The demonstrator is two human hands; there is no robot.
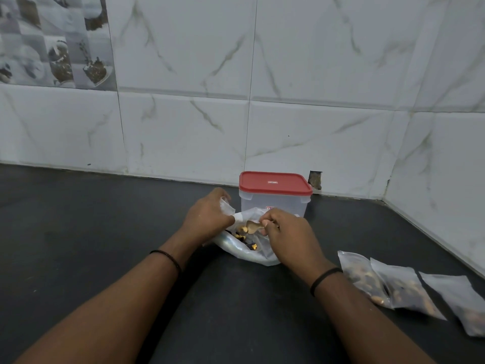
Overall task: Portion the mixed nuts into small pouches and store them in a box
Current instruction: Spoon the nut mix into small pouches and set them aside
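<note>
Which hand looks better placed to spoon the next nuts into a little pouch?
The right hand, probably: it already grips the small metal spoon over the mixed nuts in the big clear plastic bag. The left hand is busy pinching a small clear pouch.

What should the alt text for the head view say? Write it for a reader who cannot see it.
A person's right hand holds a spoon over an open plastic bag of mixed nuts on a dark counter, while the left hand grips a small pouch. A red-lidded box stands behind; three filled pouches lie to the right.
</note>
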